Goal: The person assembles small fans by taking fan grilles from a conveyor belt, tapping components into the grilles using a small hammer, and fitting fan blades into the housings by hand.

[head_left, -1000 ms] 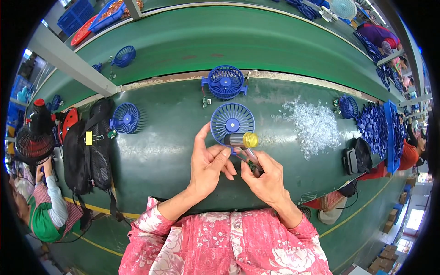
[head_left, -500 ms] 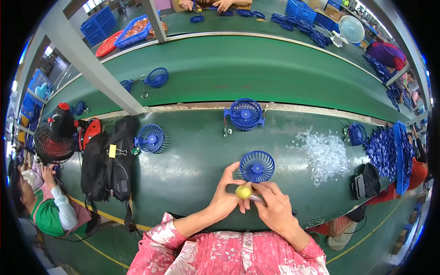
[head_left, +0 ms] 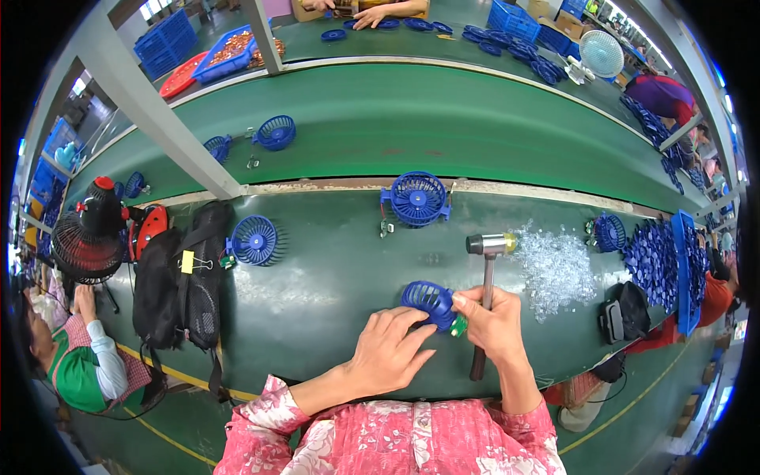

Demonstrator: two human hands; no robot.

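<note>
In front of me a small blue fan [head_left: 428,301] rests tilted on the green table. My left hand [head_left: 386,348] has its fingertips on the fan's near left edge, gripping it. A hammer [head_left: 488,277] with a steel shaft, a dark face and a yellowish face is held in my right hand [head_left: 495,324], its head pointing away from me and its dark grip below the palm. The right thumb and forefinger also reach the fan's side, right by a green circuit board [head_left: 459,325].
Clear plastic pieces [head_left: 554,269] lie heaped on the right. More blue fans [head_left: 417,199] [head_left: 253,241] stand along the table. A black backpack [head_left: 190,277] and a black desk fan [head_left: 91,237] are on the left. Beyond runs a green conveyor belt [head_left: 443,119]; co-workers sit across and at left.
The hammer has swung from lying across in front of my hands to pointing away in my right hand. The fan has tilted and come slightly nearer, and my left hand has moved onto it.
</note>
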